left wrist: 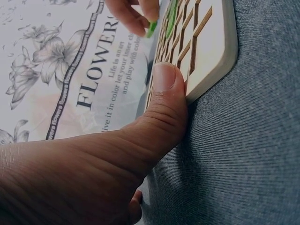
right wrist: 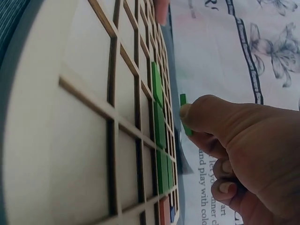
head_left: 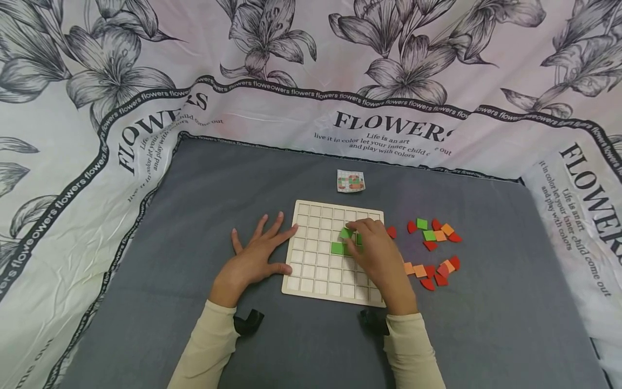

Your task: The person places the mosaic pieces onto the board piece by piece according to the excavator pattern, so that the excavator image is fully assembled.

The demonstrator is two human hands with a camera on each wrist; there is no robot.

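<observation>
Green square tile [head_left: 345,233]: one, raised over the pale wooden grid board [head_left: 316,259]
Right hand [head_left: 381,256]: thumb and fingers together, clamped on that tile
Left hand [head_left: 255,254]: fingers spread apart, thumb on the board's left edge
Placed green tiles [head_left: 337,248]: at least three, on the board
Loose green tiles [head_left: 421,223]: two, right of the board
Small patterned card [head_left: 351,181]: one, beyond the board

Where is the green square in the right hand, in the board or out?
Out: the right wrist view shows the right hand pinching the green square apart from the board.
</observation>
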